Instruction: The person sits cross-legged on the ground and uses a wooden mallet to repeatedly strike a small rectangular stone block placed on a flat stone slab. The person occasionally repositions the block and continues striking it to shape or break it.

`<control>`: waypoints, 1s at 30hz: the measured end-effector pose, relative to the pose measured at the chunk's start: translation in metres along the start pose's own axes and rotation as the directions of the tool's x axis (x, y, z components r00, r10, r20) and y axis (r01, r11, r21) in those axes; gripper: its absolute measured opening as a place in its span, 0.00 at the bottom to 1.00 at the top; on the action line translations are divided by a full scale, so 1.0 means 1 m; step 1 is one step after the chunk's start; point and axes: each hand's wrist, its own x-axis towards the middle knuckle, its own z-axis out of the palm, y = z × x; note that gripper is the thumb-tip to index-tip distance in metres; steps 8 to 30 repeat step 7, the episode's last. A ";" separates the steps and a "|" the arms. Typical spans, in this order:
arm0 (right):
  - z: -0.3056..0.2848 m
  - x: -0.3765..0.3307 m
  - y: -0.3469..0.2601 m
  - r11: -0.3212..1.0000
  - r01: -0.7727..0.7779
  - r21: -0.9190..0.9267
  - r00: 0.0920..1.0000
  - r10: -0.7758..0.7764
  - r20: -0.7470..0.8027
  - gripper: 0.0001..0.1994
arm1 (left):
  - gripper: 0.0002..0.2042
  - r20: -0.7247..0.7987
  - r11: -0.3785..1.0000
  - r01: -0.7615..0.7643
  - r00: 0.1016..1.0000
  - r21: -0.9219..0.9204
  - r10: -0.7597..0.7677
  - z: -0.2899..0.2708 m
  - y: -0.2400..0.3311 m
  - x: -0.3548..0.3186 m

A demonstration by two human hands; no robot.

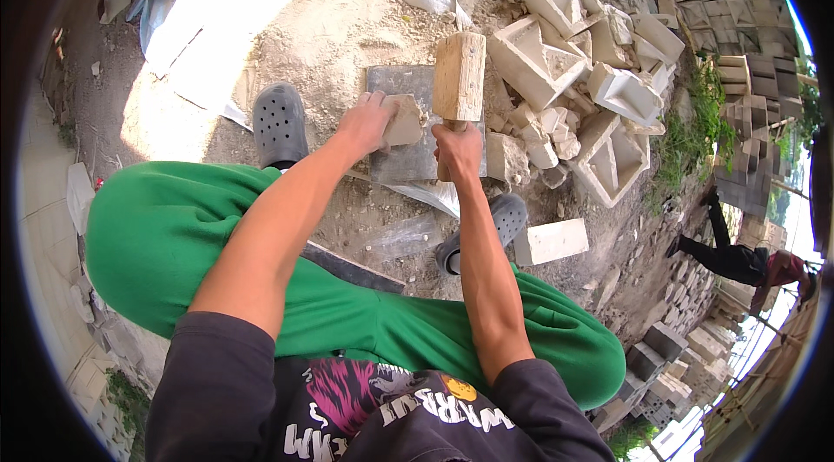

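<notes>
My right hand (pixel 458 149) is closed round the handle of a wooden mallet (pixel 460 75), whose thick pale head points away from me. To its left, my left hand (pixel 366 121) grips a small beige block (pixel 405 120) by its left side. The block is on or just above a flat grey slab (pixel 400 79) on the dusty ground; whether it touches cannot be told. A gap separates the mallet head from the block. My fingers hide part of the block's left edge.
Broken cream blocks with triangular hollows (pixel 539 62) lie heaped right of the slab. A pale rectangular block (pixel 552 241) sits beside my right grey clog (pixel 483 234). White sheeting (pixel 226 19) covers ground at upper left. Another person (pixel 747 258) stands far right, near stacked blocks (pixel 665 345).
</notes>
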 end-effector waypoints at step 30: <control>0.019 0.006 0.035 0.974 0.001 -0.228 1.000 0.002 0.012 0.22 | 0.46 0.099 0.998 0.051 0.994 0.023 -0.053 -0.012 0.010 0.000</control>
